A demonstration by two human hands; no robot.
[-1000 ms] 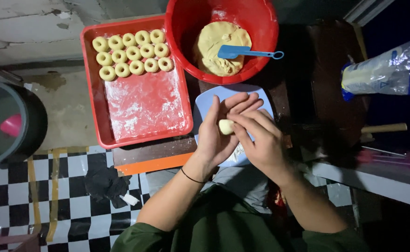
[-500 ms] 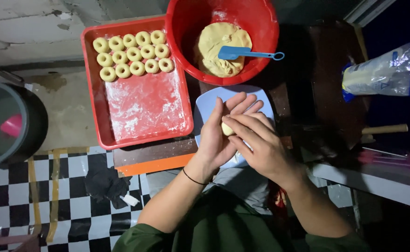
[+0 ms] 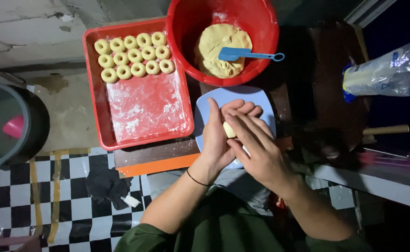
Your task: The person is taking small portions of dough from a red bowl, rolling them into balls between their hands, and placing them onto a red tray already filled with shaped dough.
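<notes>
A red tray (image 3: 139, 112) holds thirteen dough rings (image 3: 133, 56) along its far edge, the near half floured and bare. Beside it, a red basin (image 3: 261, 42) keeps the dough mass and a blue spatula (image 3: 244, 54). Over a blue plate (image 3: 205, 109), the left hand (image 3: 216, 140) and right hand (image 3: 256, 151) press a dough piece (image 3: 228, 130) between the palms, apparently mid-shaping; forming a ring likely calls for piercing its centre.
</notes>
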